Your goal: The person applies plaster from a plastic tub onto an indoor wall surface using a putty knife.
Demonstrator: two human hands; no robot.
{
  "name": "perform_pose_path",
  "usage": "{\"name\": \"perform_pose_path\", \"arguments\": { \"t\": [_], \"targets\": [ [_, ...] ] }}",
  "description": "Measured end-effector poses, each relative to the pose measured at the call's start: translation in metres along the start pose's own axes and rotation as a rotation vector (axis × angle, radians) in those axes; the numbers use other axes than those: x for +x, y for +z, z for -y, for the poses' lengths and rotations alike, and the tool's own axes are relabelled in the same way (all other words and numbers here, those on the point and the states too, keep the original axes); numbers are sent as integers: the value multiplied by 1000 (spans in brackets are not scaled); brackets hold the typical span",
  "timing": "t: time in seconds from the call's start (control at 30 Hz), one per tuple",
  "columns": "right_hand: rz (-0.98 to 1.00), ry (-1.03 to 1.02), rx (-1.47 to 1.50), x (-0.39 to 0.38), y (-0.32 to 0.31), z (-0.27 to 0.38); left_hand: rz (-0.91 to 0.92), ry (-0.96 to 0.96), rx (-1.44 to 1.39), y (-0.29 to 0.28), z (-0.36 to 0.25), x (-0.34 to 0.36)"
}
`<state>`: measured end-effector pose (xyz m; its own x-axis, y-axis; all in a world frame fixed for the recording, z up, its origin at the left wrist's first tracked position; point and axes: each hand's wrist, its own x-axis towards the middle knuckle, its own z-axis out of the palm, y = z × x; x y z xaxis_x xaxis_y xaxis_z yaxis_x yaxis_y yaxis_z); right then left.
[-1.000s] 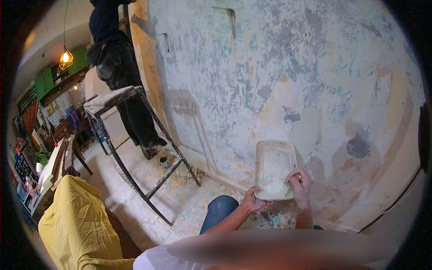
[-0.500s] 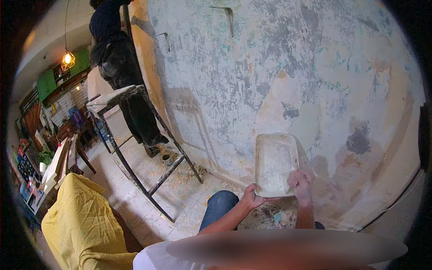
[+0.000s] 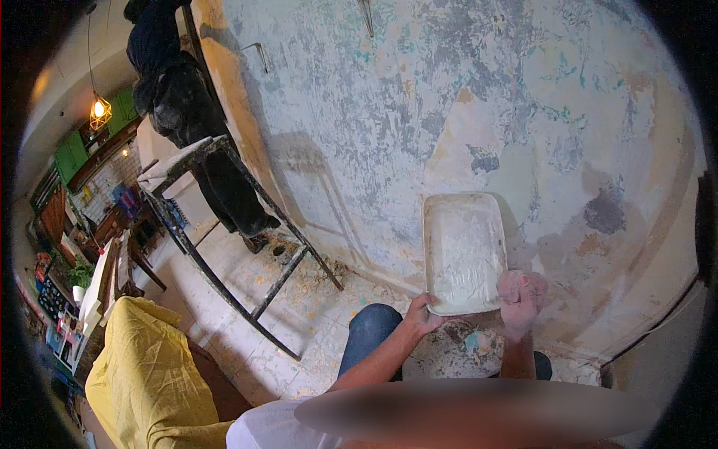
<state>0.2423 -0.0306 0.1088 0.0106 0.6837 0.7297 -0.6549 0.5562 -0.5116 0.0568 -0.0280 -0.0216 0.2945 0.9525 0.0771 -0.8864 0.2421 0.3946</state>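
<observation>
A pale rectangular tray (image 3: 465,258) with a raised rim is tilted up in front of the wall, whitish residue smeared over its inside. My left hand (image 3: 424,316) grips its lower left corner, thumb on the rim. My right hand (image 3: 519,303) is closed at the tray's lower right edge, a little blurred. What it holds, if anything, I cannot make out.
The patchy, scraped wall (image 3: 359,142) rises ahead. A splattered metal stand (image 3: 277,288) is at left, with a person in dark clothes (image 3: 179,101) behind it. Yellow cloth (image 3: 146,374) covers something at lower left. Debris litters the tiled floor (image 3: 329,329).
My right hand has moved from over the tray's lower right corner out to its right side. The tray sits slightly higher, still in my left hand. The view has shifted a little.
</observation>
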Motion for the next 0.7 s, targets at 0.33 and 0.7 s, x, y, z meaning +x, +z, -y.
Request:
{"name": "perform_pose_path", "arguments": {
  "t": [0.33, 0.7],
  "targets": [
    [90, -40, -43, -7, -5, -10, 42, -47, 2, 20, -4, -9],
    [-83, 154, -20, -18, -8, -10, -149, -75, -75, -10, 9, -7]
  ]
}}
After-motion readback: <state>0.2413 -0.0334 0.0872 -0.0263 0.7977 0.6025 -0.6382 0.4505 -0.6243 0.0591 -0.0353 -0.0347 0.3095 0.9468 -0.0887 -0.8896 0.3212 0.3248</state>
